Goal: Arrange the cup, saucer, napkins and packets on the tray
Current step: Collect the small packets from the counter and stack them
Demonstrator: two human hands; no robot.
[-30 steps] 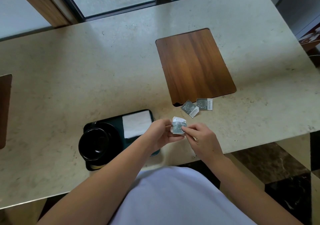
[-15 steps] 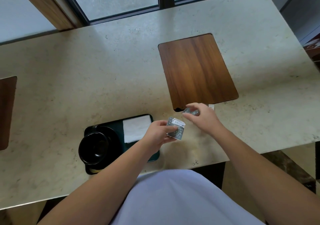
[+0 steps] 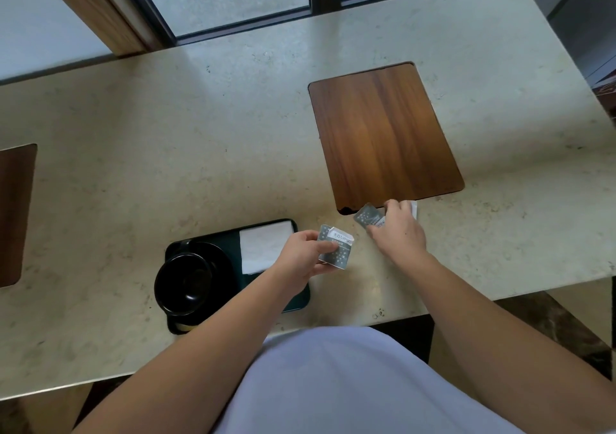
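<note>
I am pinching two packets (image 3: pixel 336 247) in my left hand (image 3: pixel 301 260), just right of the tray (image 3: pixel 293 302), while my right hand (image 3: pixel 398 230) is closing fingers on a third packet (image 3: pixel 366 216) lying on the counter (image 3: pixel 166 153). They look light, thin and crinkly; edges are probably the best hold. Cup (image 3: pixel 186 283) and napkin (image 3: pixel 263 247) are sitting left of my grip.
</note>
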